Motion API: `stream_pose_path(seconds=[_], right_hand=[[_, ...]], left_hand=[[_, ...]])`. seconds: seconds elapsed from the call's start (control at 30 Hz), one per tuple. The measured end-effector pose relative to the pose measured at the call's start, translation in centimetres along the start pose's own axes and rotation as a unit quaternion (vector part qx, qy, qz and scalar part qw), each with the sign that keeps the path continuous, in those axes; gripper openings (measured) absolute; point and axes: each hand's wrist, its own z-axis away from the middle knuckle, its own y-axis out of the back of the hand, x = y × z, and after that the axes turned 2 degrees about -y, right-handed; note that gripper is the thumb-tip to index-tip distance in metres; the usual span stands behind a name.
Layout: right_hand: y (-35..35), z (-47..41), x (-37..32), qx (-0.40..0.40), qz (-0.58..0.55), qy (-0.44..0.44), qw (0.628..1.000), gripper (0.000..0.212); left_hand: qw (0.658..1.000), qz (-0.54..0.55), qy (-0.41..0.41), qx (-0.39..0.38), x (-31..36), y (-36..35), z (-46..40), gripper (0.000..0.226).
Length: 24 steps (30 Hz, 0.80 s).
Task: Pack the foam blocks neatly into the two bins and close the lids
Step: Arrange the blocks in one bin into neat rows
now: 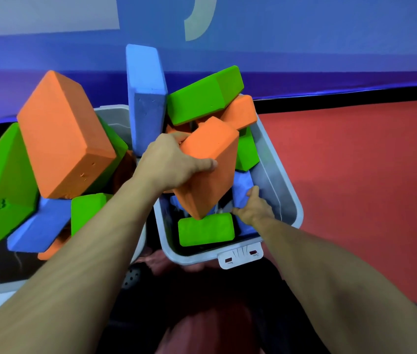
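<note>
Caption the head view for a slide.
Left hand grips an orange foam block over the right bin while the right hand reaches among the blocks inside.

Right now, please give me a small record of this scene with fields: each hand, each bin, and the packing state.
left hand: grips orange block, tilted above the right bin
right hand: reaches inside the right bin, touching blue block
right bin: grey, blocks piled above the rim
left bin: grey, blocks heaped above the rim
packing state: untidy, no lid closed yet
</note>
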Motion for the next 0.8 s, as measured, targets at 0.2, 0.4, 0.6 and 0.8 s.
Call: stream_pose_path(seconds=[0.2,0.4,0.6,0.8], right_hand=[[3.7,0.2,-0.1,0.035,0.001,0.018,0.999,0.061],[8.5,0.0,-1.4,0.034,0.026,0.005,0.999,0.074],[9.6,-0.2,-1.0,0.008,0.051,-0.019,0.998,0.096],[6.3,-0.6,0.2,-0.036,-0.009,-0.052,0.998,0.091]], left_hand=[[1.000,-0.020,-0.021,-0.011,0.3,0.4,0.5,0.081],[0.998,-0.055,-0.034,-0.005,0.5,-0.1,1.0,0.094],[0.996,-0.066,-0.059,0.003,0.1,-0.6,1.4,0.093],[0.996,-0.034,-0.086,0.000,-0.1,-0.5,1.4,0.089]])
